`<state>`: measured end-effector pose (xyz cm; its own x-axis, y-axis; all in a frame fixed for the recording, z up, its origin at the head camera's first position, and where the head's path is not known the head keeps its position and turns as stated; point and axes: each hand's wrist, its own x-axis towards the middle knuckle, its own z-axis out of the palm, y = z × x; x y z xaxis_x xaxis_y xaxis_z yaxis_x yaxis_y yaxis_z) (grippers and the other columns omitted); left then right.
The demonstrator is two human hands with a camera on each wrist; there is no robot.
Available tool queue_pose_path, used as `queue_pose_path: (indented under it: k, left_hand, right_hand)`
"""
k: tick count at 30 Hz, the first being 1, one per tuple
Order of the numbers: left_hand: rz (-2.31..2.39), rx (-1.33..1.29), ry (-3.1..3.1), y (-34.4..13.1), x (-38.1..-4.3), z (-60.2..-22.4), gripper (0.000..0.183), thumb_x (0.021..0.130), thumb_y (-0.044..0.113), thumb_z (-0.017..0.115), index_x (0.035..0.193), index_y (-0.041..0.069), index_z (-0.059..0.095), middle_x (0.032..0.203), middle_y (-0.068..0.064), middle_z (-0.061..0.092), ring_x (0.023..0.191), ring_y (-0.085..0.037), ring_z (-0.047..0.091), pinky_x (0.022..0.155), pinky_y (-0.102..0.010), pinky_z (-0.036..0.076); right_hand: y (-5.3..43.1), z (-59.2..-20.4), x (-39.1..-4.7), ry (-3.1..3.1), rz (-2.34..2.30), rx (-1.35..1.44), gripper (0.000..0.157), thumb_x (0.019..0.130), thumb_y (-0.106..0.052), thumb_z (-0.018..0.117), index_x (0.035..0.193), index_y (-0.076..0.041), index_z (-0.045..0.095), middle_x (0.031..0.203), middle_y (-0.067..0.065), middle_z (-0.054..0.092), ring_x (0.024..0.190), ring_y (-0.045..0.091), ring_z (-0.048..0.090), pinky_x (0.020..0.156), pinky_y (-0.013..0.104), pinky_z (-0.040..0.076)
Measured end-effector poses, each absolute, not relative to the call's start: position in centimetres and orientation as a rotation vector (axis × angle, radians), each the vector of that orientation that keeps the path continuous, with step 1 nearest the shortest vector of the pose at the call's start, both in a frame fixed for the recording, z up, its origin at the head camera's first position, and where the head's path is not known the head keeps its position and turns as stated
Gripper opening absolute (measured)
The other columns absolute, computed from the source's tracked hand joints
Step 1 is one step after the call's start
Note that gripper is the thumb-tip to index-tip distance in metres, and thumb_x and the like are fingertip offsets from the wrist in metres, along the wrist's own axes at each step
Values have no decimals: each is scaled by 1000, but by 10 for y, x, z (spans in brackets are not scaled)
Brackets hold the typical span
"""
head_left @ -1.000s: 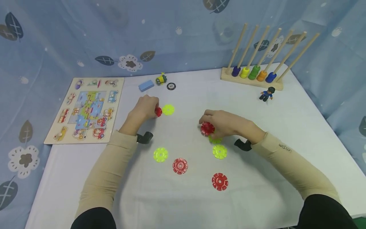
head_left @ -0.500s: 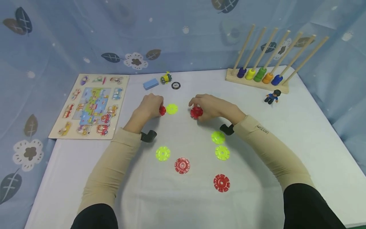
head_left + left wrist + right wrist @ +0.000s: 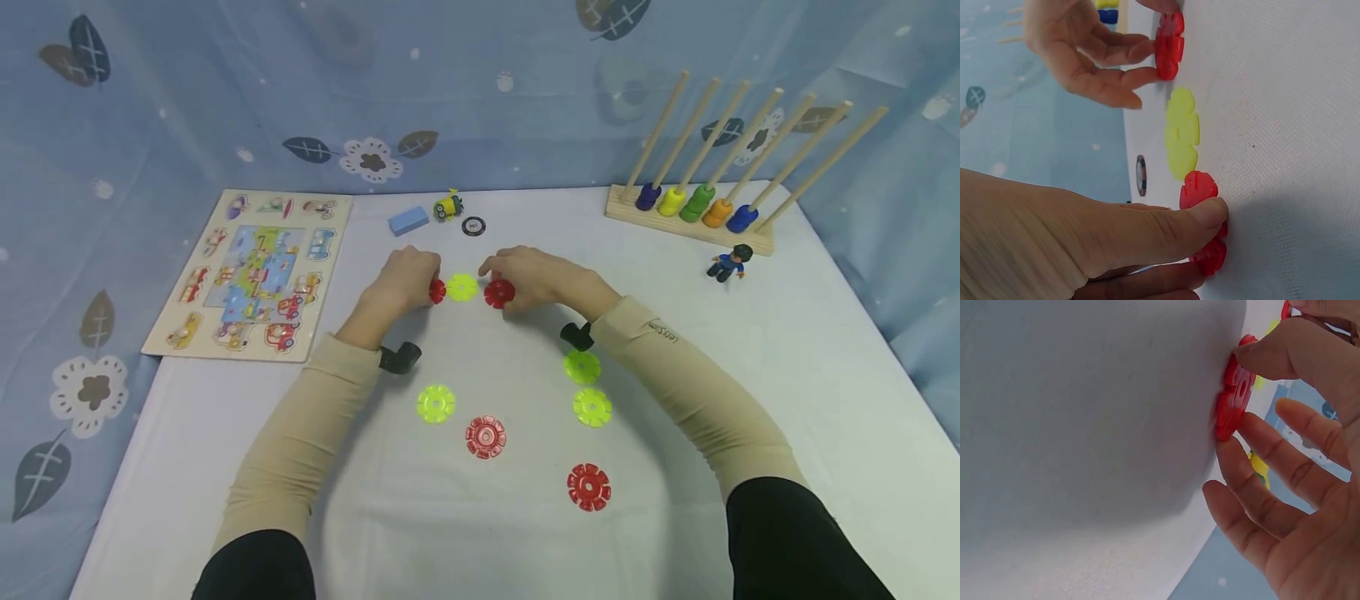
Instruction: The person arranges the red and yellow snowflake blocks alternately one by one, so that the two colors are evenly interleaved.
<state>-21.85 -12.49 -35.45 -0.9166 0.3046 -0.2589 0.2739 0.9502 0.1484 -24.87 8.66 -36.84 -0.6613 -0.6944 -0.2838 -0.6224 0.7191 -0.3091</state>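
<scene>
My left hand (image 3: 401, 283) pinches a red flower-shaped plastic disc (image 3: 1208, 253), its thumb lying across the front. Right of that disc, a yellow-green flower-shaped disc (image 3: 462, 287) lies on the white cloth. On its other side, my right hand (image 3: 536, 279) holds another red flower-shaped disc (image 3: 499, 293) by its edges between thumb and fingers. In the right wrist view this disc (image 3: 1236, 390) stands tilted at the cloth. The left wrist view shows all three in a row, with a small gap between the yellow-green disc (image 3: 1182, 134) and the right one.
More yellow-green discs (image 3: 436, 404) and red discs (image 3: 486, 437) lie nearer me. At the back are a blue block (image 3: 408, 221), a toy vehicle (image 3: 448, 206), a black chip (image 3: 473, 226), a peg rack (image 3: 690, 221) and a toy figure (image 3: 730, 263). A puzzle board (image 3: 180, 321) lies left.
My right hand has carried its red disc away from me and to the left, off the two yellow-green discs, to near the one beside my left hand. The left hand keeps its hold.
</scene>
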Motion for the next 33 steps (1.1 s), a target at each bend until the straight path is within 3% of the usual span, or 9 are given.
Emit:
queue_pose_path:
  k: [15,23,33]
  left_hand:
    - [145,492,2851,-124,-217,-356,22,80,9,72,98,0,63,88,-13,68,79,-25,57,77,-36,51]
    - [149,450,2836,-123,-215,-356,26,81,9,73,103,1,63,93,-13,69,82,-26,58,81,-35,53]
    - [165,420,2831,-125,-217,-354,28,81,8,73,106,1,63,96,-14,68,85,-27,57,82,-35,52]
  right_hand:
    - [84,-371,-246,2548,-262,-984,60,79,-20,77,134,-18,54,125,4,60,112,21,55,94,37,52]
    - [87,-369,-243,2575,-286,-1053,51,82,-21,74,131,-18,59,127,3,61,109,20,59,97,38,51]
    - [125,-344,-242,2584,-285,-1042,42,84,-21,72,124,-13,63,122,5,64,106,24,63,94,41,50]
